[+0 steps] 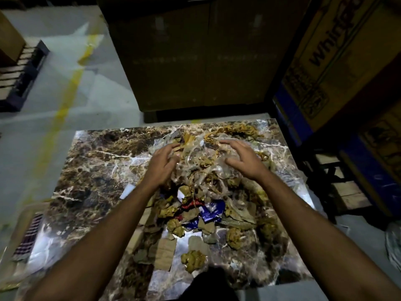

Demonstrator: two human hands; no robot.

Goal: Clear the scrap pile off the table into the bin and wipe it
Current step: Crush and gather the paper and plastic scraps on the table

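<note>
Reaching with both bare arms over the glossy brown-and-white marble-patterned tabletop (pixel 91 161), toward the far end of the loose scrap pile of crumpled brown paper, clear plastic film and torn cardboard (pixel 208 192). Cupping the left hand (pixel 161 165) against the left flank of the heap, fingers spread and lightly bent, touching film but not yet closing on anything. Hovering the right hand (pixel 243 158) over the right flank, fingers likewise relaxed and apart, holding nothing.

Sprawling across the middle and right of the table, the pile, with blue-and-white foil wrappers (pixel 211 212) and a red scrap buried near its centre. Not showing plainly anywhere, the bin; possibly the clear-walled container (pixel 26 216) at the lower left, but cannot tell.

Risking, likely, a partial scoop: light film slipping between spread fingers, small paper wads (pixel 193 260) near the front edge getting left behind or rolling off onto the grey floor (pixel 65 72). Risking also scraps spilling off the right edge, lying just beside the heap.
</note>
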